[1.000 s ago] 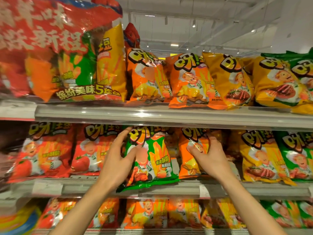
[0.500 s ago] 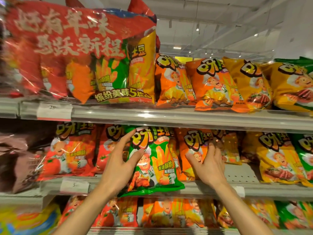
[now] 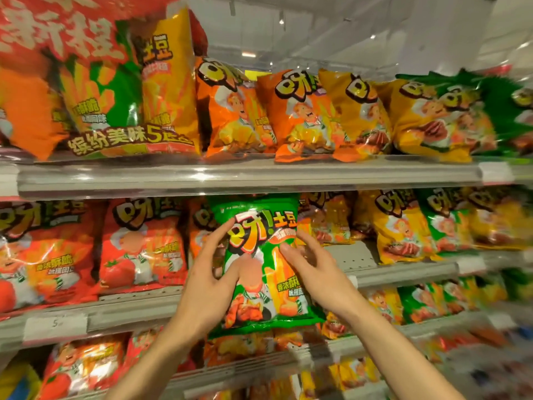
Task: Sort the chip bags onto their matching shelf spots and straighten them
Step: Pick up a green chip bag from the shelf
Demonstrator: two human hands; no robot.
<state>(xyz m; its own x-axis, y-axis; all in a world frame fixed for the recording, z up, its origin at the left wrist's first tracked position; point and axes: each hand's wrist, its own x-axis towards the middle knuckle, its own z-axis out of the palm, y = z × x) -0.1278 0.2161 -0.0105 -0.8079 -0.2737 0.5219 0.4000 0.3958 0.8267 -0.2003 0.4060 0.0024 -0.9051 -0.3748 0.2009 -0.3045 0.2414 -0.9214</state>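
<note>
A green chip bag [image 3: 259,272] stands out in front of the middle shelf [image 3: 403,274], between red and orange bags. My left hand [image 3: 215,281] grips its left edge, thumb on the front. My right hand [image 3: 313,269] holds its right side with fingers spread across the front. Red tomato bags [image 3: 138,246] fill the middle shelf to the left. Behind the green bag's right side sit orange bags [image 3: 328,223], then yellow bags [image 3: 401,226] and other green bags [image 3: 444,223] further right.
The top shelf [image 3: 248,174] carries a big red multipack [image 3: 95,82] at left, then orange bags [image 3: 233,111], yellow bags [image 3: 427,116] and green bags [image 3: 507,111]. The lower shelf [image 3: 253,368] holds more red, orange and green bags. Price tags [image 3: 54,327] sit on the shelf rails.
The green bag has come forward off the shelf and risen. My right hand left the orange bag and moved left onto the green bag. The view shifted right.
</note>
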